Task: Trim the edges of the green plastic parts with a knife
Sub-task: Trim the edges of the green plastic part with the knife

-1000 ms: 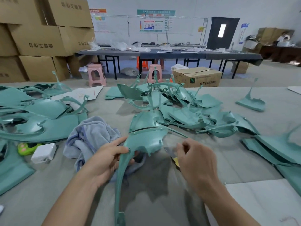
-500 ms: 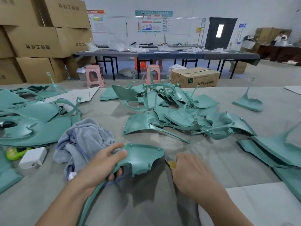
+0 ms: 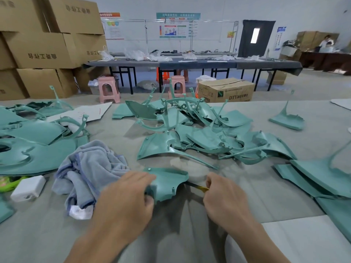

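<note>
The left hand (image 3: 127,198) is clamped around the near edge of a green plastic part (image 3: 167,182), thumb on top and fingers curled underneath, holding it just above the grey table (image 3: 47,234). The right hand (image 3: 226,198) is closed on a knife (image 3: 198,187) with a yellow handle, and the dark blade points left and meets the part's right-hand edge (the tip is blurred, so I cannot say exactly where it touches).

Just left of the held part lies a crumpled blue-grey cloth (image 3: 91,171), touching the left hand's wrist side. Further left sits a small white box (image 3: 28,187) beside something bright green (image 3: 7,184).

Behind the hands, in the middle of the table, is a tangled pile of green parts (image 3: 199,133). More flat green pieces (image 3: 34,149) are spread on the left, and another stack (image 3: 322,177) lies on the right. One lone part (image 3: 286,120) stands apart at the far right.

Beyond the table are two pink stools (image 3: 109,89), a cardboard box (image 3: 226,90) on the floor, and stacked cartons (image 3: 43,44) against the left wall.
</note>
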`<state>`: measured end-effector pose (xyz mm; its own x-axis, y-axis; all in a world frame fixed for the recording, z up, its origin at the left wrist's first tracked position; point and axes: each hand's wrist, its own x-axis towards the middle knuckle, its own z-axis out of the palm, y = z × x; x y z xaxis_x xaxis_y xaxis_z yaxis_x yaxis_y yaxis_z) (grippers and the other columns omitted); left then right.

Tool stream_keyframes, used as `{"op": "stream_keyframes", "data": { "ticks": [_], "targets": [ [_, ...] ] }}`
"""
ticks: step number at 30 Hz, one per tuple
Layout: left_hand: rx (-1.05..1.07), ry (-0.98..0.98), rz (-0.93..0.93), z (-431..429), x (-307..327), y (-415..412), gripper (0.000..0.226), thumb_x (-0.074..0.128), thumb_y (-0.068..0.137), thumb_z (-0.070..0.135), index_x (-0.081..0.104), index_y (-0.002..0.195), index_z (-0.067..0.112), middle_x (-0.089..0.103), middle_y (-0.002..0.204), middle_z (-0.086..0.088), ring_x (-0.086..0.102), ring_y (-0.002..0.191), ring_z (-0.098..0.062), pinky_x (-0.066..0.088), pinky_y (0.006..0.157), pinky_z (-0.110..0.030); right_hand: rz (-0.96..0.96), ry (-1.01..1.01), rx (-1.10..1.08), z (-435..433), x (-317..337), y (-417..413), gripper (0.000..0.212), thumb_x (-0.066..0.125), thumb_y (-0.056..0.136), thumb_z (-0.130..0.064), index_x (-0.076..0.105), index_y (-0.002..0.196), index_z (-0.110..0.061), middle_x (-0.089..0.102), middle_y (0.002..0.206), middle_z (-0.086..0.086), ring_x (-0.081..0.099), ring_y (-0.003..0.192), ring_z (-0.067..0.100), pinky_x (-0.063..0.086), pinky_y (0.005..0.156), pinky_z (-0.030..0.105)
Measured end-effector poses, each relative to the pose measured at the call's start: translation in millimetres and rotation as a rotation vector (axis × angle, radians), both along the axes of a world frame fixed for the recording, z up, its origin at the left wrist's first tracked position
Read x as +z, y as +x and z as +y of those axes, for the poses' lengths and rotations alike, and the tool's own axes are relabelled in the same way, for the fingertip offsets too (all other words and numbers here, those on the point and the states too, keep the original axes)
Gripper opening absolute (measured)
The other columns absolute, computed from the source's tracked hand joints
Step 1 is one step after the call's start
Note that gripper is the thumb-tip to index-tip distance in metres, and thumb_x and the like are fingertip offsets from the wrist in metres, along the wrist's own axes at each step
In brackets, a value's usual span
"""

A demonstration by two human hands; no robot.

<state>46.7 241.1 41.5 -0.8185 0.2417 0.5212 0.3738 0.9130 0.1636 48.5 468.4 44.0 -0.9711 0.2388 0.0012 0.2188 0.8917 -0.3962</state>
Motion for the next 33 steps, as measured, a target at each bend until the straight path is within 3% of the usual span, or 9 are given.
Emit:
{"op": "stream_keyframes", "data": {
  "ticks": [1,3,5,9,11,17,26,30,33],
  "targets": [
    [-0.02,-0.033,-0.08,7,-2,3,0.06,0.058,0.062,0.033,0.065,0.122,0.035,0.066,0.125,0.021,0.061,0.117,-0.004,0.054,0.087,-0.026,0.006,0.016,0.004,0,0,-1,0.018,0.043,0.09,-0.012,0.046,0.082,-0.028,0.057,0.081,-0.006,0.052,0.073,0.015,0.039,0.067,0.034],
    [-0.032,-0.159,-0.208,18,-14,3,0.079,0.053,0.073,0.037,0.039,0.151,0.033,0.036,0.159,0.013,0.028,0.149,-0.008,0.022,0.12,-0.027,-0.007,0.058,0.038,-1,-3,-2,0.014,0.048,0.095,-0.019,0.052,0.088,-0.03,0.057,0.085,-0.008,0.053,0.077,0.014,0.043,0.071,0.035],
    [-0.006,-0.178,-0.253,25,-24,1,0.077,0.048,0.087,0.041,0.022,0.159,0.03,0.018,0.167,0.006,0.008,0.155,-0.013,0.005,0.126,-0.031,-0.027,0.042,0.039,0,-4,-4,0.013,0.051,0.097,-0.024,0.057,0.087,-0.03,0.058,0.085,-0.008,0.054,0.077,0.013,0.046,0.072,0.035],
    [0.018,-0.044,-0.107,19,-25,-7,0.051,0.074,0.083,0.036,0.062,0.131,0.025,0.064,0.134,0.006,0.056,0.129,-0.015,0.039,0.11,-0.035,-0.082,0.042,0.033,15,2,-7,0.016,0.061,0.094,-0.027,0.067,0.08,-0.025,0.067,0.082,-0.004,0.061,0.076,0.016,0.046,0.067,0.031],
    [0.01,0.025,-0.069,14,-28,-11,0.047,0.083,0.075,0.028,0.069,0.119,0.023,0.071,0.119,0.006,0.066,0.112,-0.017,0.048,0.097,-0.035,-0.018,0.001,0.039,25,6,-6,0.017,0.064,0.093,-0.027,0.066,0.076,-0.023,0.068,0.077,-0.004,0.062,0.074,0.017,0.049,0.068,0.033],
    [0.036,0.08,-0.002,11,-30,-21,0.053,0.088,0.064,0.018,0.074,0.115,0.023,0.074,0.111,0.008,0.07,0.102,-0.016,0.051,0.089,-0.033,0.209,-0.344,0.06,5,-4,2,0.021,0.066,0.093,-0.02,0.063,0.072,-0.024,0.071,0.067,-0.011,0.062,0.058,0.006,0.052,0.061,0.032],
    [0.084,0.092,0.015,13,-31,-27,0.044,0.083,0.073,0.022,0.075,0.116,0.017,0.075,0.115,0.001,0.071,0.104,-0.02,0.051,0.09,-0.036,0.206,-0.377,0.293,-26,-19,3,0.021,0.063,0.097,-0.032,0.057,0.078,-0.028,0.066,0.071,-0.012,0.059,0.068,0.005,0.045,0.058,0.025],
    [0.088,0.099,0.026,12,-31,-28,0.05,0.09,0.066,0.017,0.077,0.114,0.019,0.076,0.112,0.003,0.073,0.101,-0.018,0.053,0.089,-0.035,0.253,-0.246,0.146,-17,-20,-11,0.024,0.063,0.096,-0.029,0.06,0.073,-0.022,0.062,0.062,-0.006,0.057,0.063,0.011,0.047,0.061,0.034],
    [0.087,0.093,0.072,13,-33,-29,0.05,0.09,0.063,0.016,0.077,0.112,0.019,0.077,0.11,0.003,0.073,0.099,-0.017,0.053,0.086,-0.033,0.329,-0.351,0.159,-12,-20,-10,0.025,0.066,0.094,-0.025,0.06,0.07,-0.022,0.063,0.06,-0.005,0.055,0.057,0.009,0.046,0.058,0.03]
  ]
}}
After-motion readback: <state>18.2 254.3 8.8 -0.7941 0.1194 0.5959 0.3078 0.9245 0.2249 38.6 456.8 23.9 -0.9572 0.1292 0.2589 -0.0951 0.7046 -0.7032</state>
